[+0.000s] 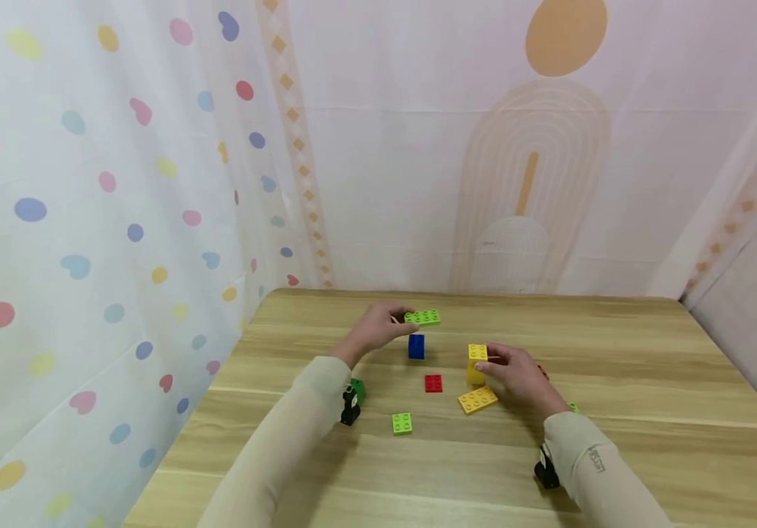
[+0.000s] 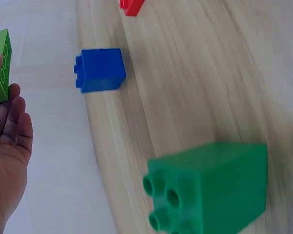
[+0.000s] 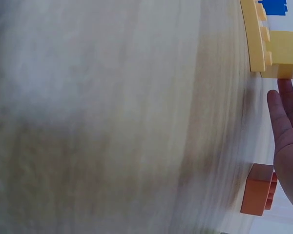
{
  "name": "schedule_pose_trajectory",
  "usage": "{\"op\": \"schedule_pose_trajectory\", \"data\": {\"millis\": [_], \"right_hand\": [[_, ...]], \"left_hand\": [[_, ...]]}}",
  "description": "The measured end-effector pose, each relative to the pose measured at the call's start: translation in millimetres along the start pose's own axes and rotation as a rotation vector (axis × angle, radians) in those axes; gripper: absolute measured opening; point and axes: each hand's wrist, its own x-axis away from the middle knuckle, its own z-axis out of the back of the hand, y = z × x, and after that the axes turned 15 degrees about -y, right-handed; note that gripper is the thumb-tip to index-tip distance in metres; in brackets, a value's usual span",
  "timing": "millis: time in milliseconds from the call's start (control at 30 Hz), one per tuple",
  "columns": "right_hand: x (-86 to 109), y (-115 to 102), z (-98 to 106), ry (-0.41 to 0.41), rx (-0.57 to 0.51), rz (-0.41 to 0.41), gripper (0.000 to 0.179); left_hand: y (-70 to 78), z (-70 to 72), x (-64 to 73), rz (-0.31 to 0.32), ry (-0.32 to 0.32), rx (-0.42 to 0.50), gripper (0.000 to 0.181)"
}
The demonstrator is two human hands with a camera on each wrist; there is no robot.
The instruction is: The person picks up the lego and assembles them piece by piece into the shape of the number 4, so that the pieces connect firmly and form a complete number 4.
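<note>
My left hand [image 1: 378, 326] pinches a flat lime-green eight-stud building brick [image 1: 423, 317] between thumb and fingers. In the left wrist view that brick [image 2: 4, 68] is tilted on edge, off the tabletop. Just below the left hand in the head view stands a blue block [image 1: 416, 347]. My right hand [image 1: 517, 372] grips a tall yellow block stack [image 1: 477, 363], thumb on its near side. A seam across the yellow stack [image 3: 283, 51] shows in the right wrist view. In front of it lies a flat orange-yellow brick [image 1: 477, 400].
Between the hands a flat red brick [image 1: 433, 383] lies on the wooden table [image 1: 444, 477], with a small lime brick [image 1: 402, 424] nearer me. A green block [image 2: 224, 190] stands by my left wrist. An orange brick [image 3: 258, 190] sits beside the right hand. Curtains [image 1: 378, 183] hang behind.
</note>
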Motion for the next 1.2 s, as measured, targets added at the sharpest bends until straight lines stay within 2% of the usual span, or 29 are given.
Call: {"op": "schedule_pose_trajectory", "data": {"millis": [167, 633, 833, 1033, 1200], "right_hand": [[0.1, -0.5, 0.5, 0.001, -0.001, -0.004, 0.066], [-3.7, -0.6, -1.0, 0.010, 0.008, -0.018, 0.068], [-3.8, -0.6, -1.8, 0.009, -0.003, -0.014, 0.068], [-3.8, -0.5, -3.1, 0.004, 0.008, 0.012, 0.065], [-4.9, -0.2, -4.2, 0.002, 0.003, 0.019, 0.063]], "left_hand": [[5.4, -7.2, -6.2, -0.046, -0.005, -0.006, 0.033], [16.2, -28.3, -19.2, -0.041, -0.054, -0.023, 0.032], [22.5, -36.5, -22.2, -0.071, -0.077, -0.046, 0.031], [28.4, -43.2, -22.0, -0.065, -0.104, -0.032, 0.030], [27.1, -46.6, -22.5, -0.063, -0.117, -0.008, 0.030]]}}
